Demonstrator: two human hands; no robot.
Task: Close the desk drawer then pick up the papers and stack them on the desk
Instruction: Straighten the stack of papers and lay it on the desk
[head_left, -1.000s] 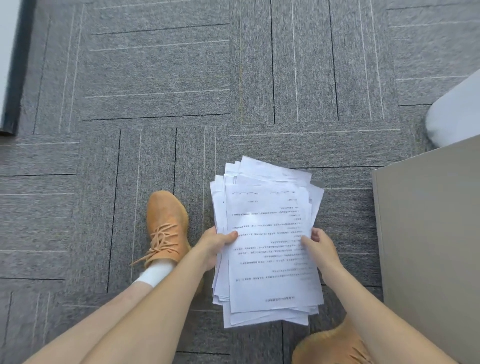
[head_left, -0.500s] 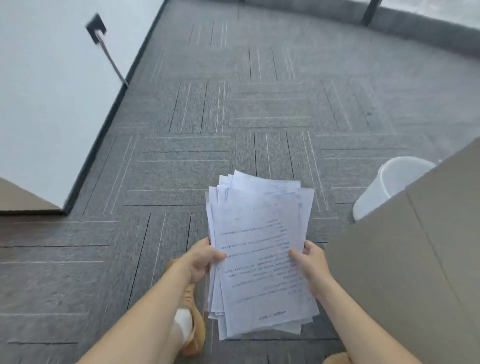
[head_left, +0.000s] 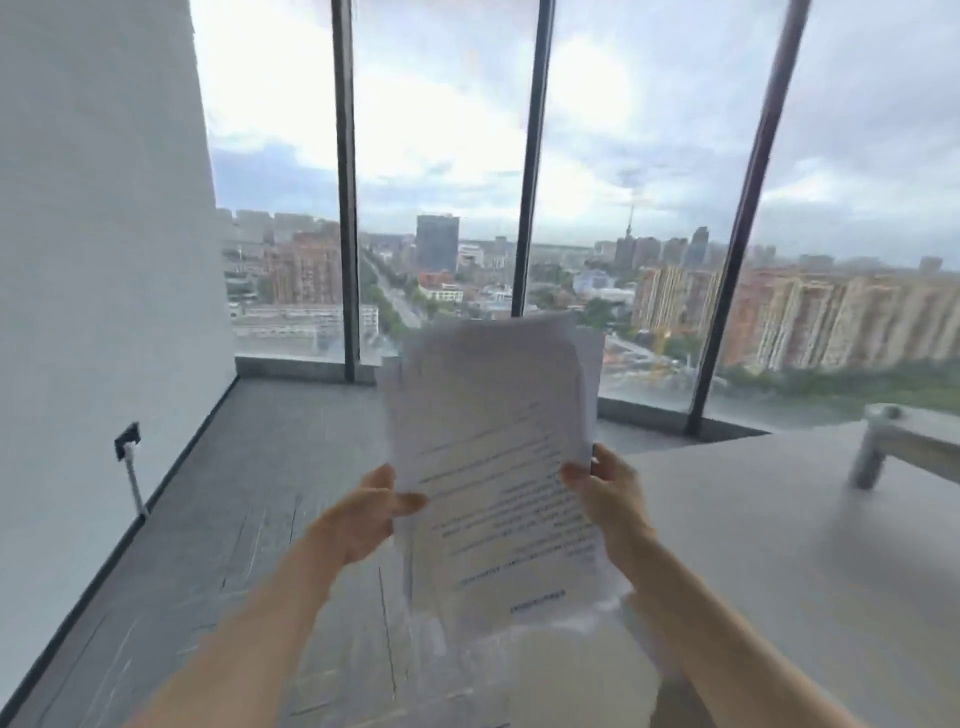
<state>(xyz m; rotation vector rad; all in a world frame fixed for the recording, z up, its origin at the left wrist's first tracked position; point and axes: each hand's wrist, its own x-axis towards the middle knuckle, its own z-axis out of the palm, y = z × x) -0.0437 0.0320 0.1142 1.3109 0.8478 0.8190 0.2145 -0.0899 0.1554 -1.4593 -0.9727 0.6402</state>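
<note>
A loose stack of printed white papers (head_left: 493, 467) hangs in the air in front of me, tilted up toward the windows. My left hand (head_left: 358, 519) grips its left edge and my right hand (head_left: 608, 493) grips its right edge, thumbs on the top sheet. The grey desk (head_left: 779, 545) lies to the right, its near corner just beside my right hand. The papers are left of the desk top, over the floor. The drawer is out of view.
A grey stand or riser (head_left: 893, 441) sits on the desk at the far right. A white wall (head_left: 93, 312) with a socket and cable (head_left: 127, 447) runs along the left. Tall windows (head_left: 441, 182) with dark frames fill the far side, above grey carpet (head_left: 234, 519).
The view has swung up from the carpet to the windows and desk top. Both hands have lifted the paper stack from low over the floor to desk height.
</note>
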